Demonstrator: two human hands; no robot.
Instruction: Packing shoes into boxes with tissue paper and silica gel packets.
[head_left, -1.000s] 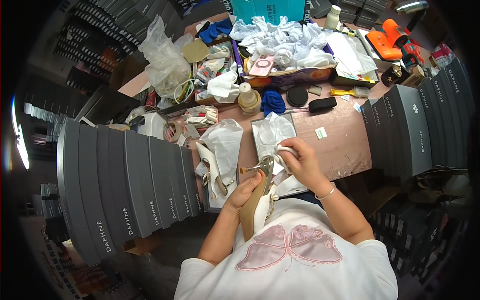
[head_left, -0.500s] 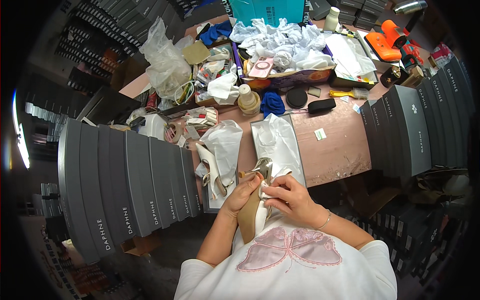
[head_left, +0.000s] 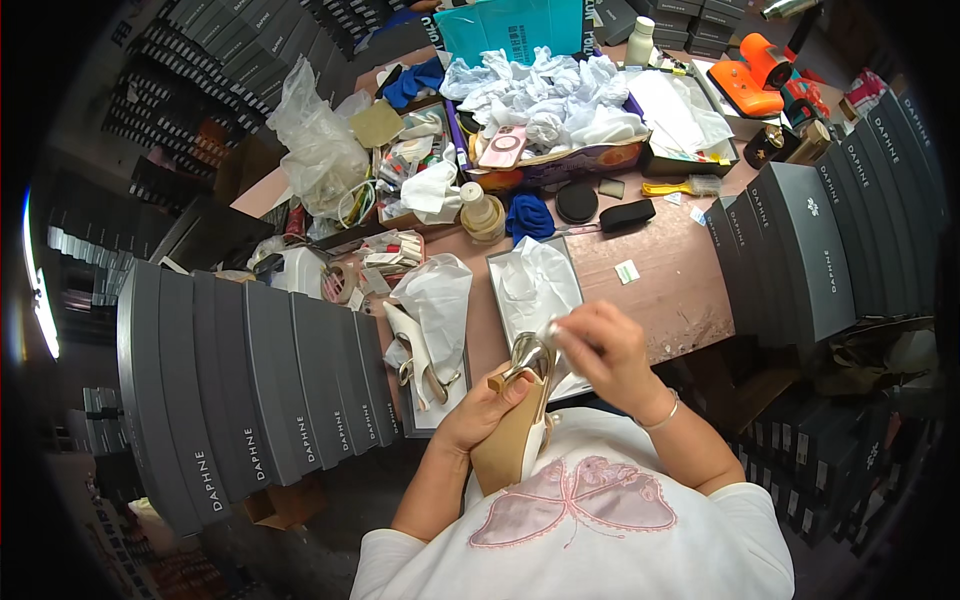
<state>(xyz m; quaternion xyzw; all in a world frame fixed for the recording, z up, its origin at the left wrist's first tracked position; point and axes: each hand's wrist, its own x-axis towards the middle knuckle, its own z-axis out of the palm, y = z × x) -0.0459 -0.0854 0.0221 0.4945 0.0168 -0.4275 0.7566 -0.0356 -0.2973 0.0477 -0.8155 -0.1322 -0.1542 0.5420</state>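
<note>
Brown worktable [head_left: 670, 290], crowded from edge to edge, and close against the person's chest a tan-soled high-heeled shoe [head_left: 512, 435] is up off the surface, sole toward the camera, metallic heel pointing away. Left hand [head_left: 482, 412] wraps the shoe from below, thumb pressed across the sole, fingers curled shut around it. Right hand [head_left: 603, 345] sits just above and right of the shoe, fingers pinched tight on a small white wad of cloth [head_left: 553, 330] that touches the shoe's shiny heel end. A bangle [head_left: 664, 414] rings that wrist.

Just beyond the shoe lies an open shoebox [head_left: 533, 300] lined with crumpled white tissue. Left of the shoe, a second pale strappy sandal [head_left: 420, 360] lies in a box lid with a white bag [head_left: 437, 298] above it. Farther left of the shoe runs a row of grey shoeboxes [head_left: 250, 380]; another grey stack [head_left: 800, 250] stands well to its right.

Farther out from the shoe: a blue cloth [head_left: 530, 215], a black oval brush [head_left: 628, 213], a roll of tape [head_left: 340, 280]. Farthest back, a carton heaped with white rags [head_left: 545, 95], a pink phone [head_left: 502, 147] on top, and an orange tool [head_left: 752, 75] at the far right.
</note>
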